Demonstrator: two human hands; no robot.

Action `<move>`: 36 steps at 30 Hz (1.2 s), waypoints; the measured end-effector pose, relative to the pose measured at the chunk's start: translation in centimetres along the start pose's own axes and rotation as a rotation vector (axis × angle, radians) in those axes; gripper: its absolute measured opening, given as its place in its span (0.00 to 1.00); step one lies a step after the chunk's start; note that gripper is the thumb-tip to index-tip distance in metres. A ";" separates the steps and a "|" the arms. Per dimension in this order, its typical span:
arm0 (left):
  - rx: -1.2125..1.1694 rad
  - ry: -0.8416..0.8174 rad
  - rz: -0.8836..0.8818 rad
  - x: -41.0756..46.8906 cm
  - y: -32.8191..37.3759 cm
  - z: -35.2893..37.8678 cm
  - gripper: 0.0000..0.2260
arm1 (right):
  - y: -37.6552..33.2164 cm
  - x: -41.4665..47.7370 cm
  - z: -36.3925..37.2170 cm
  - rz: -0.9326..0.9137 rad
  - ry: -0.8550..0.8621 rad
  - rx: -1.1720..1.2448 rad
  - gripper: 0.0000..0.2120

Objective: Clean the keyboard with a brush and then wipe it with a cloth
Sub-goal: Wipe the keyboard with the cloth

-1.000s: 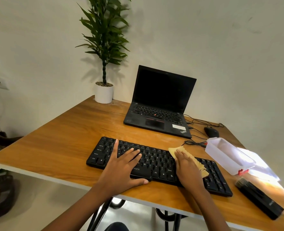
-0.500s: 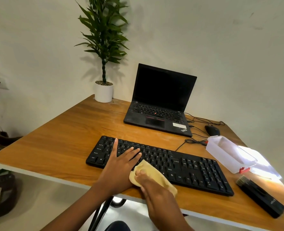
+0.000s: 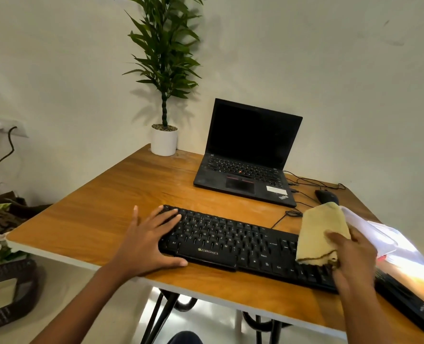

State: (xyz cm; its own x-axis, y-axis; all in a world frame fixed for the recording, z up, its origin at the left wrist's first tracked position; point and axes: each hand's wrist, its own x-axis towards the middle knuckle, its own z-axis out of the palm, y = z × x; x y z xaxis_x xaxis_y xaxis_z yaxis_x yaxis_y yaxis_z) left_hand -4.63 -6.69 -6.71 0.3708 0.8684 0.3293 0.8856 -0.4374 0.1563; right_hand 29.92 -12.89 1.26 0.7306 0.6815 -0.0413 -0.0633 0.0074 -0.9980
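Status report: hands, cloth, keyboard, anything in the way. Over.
Left hand flat on left end of keyboard. Right hand grips yellow cloth, raised over the right end. White tray and black case close beside right hand.

Open tabletop (image 3: pixel 101 219) left of the keyboard (image 3: pixel 230 244) and before the laptop (image 3: pixel 245 175); white tray (image 3: pixel 370 232), cable (image 3: pixel 279 221), mouse (image 3: pixel 325 196) close at right.

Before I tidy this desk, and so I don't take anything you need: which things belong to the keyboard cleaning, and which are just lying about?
In use: keyboard, left hand resting on it; yellow cloth, gripped by the right hand; black brush by the keyboard's right end.
Lying about: laptop, potted plant, mouse, white box.
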 end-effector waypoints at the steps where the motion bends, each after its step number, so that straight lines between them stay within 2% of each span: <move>1: -0.018 -0.041 -0.039 -0.1 -0.4 0.0 0.53 | 0.4 -0.1 0.7 -0.213 0.055 -0.257 0.20; 2: -0.045 -0.087 -0.070 -0.1 -0.6 0.2 0.53 | 1.4 0.1 1.4 -0.367 0.056 -0.461 0.18; 3: -0.084 -0.126 -0.097 -0.1 -0.7 0.3 0.54 | 2.2 -0.1 2.3 -0.435 0.019 -0.611 0.17; 5: -0.174 -0.166 -0.130 -0.1 -0.6 0.4 0.56 | 4.4 -0.9 4.4 -0.468 -0.101 -0.844 0.17; 8: -0.235 -0.181 -0.155 -0.1 -0.4 0.3 0.57 | 7.1 -2.7 7.2 -0.619 -0.185 -1.023 0.21; 14: -0.266 -0.195 -0.187 -0.2 -0.2 0.0 0.58 | 7.7 -8.3 9.9 -0.756 -0.419 -0.987 0.22; 17: -0.302 -0.183 -0.204 -0.1 -0.1 -0.1 0.58 | 8.9 -12.4 11.1 -0.904 -0.490 -0.907 0.28; 18: -0.315 -0.172 -0.199 -0.2 -0.1 -0.1 0.58 | 9.2 -13.5 11.1 -0.902 -0.555 -0.840 0.30; 20: -0.330 -0.144 -0.166 -0.1 -0.3 0.0 0.57 | 8.5 -15.5 10.8 -0.829 -0.763 -0.730 0.26; 21: -0.337 -0.134 -0.148 -0.1 -0.4 0.0 0.56 | 7.6 -16.0 10.4 -0.713 -0.827 -0.673 0.23; 22: -0.351 -0.131 -0.142 -0.1 -0.4 0.1 0.56 | 6.7 -16.0 9.8 -0.517 -0.846 -0.577 0.20; 23: -0.374 -0.129 -0.146 -0.1 -0.4 0.0 0.57 | 5.5 -15.8 9.3 -0.263 -0.849 -0.422 0.18; 24: -0.405 -0.130 -0.158 -0.1 -0.4 -0.1 0.58 | 4.3 -15.0 8.6 -0.079 -0.770 -0.268 0.16; 26: -0.480 -0.136 -0.183 -0.1 -0.5 -0.3 0.58 | 2.5 -12.3 7.1 0.128 -0.533 -0.017 0.11; 27: -0.517 -0.141 -0.197 -0.1 -0.6 -0.3 0.58 | 1.6 -10.7 6.2 0.139 -0.426 0.058 0.11; 29: -0.567 -0.152 -0.227 -0.2 -0.8 -0.5 0.59 | 0.9 -7.3 4.8 0.044 -0.247 0.065 0.15; 32: -0.595 -0.171 -0.251 -0.2 -1.0 -0.7 0.60 | 1.2 -2.4 4.1 -0.155 0.004 -0.255 0.15; 34: -0.597 -0.177 -0.262 -0.1 -0.9 -0.7 0.60 | 2.2 -0.8 5.0 -0.256 0.006 -0.535 0.14; 36: -0.596 -0.180 -0.268 -0.1 -0.8 -0.8 0.60 | 3.7 -0.7 7.2 -0.343 -0.118 -0.795 0.14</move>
State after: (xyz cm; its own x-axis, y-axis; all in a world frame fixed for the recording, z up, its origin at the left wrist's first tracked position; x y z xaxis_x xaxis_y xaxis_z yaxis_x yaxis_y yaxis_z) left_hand -5.64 -6.60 -6.14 0.2471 0.9674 0.0553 0.6667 -0.2111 0.7148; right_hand 24.23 -8.08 -2.07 0.5444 0.8070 0.2290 0.6722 -0.2564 -0.6945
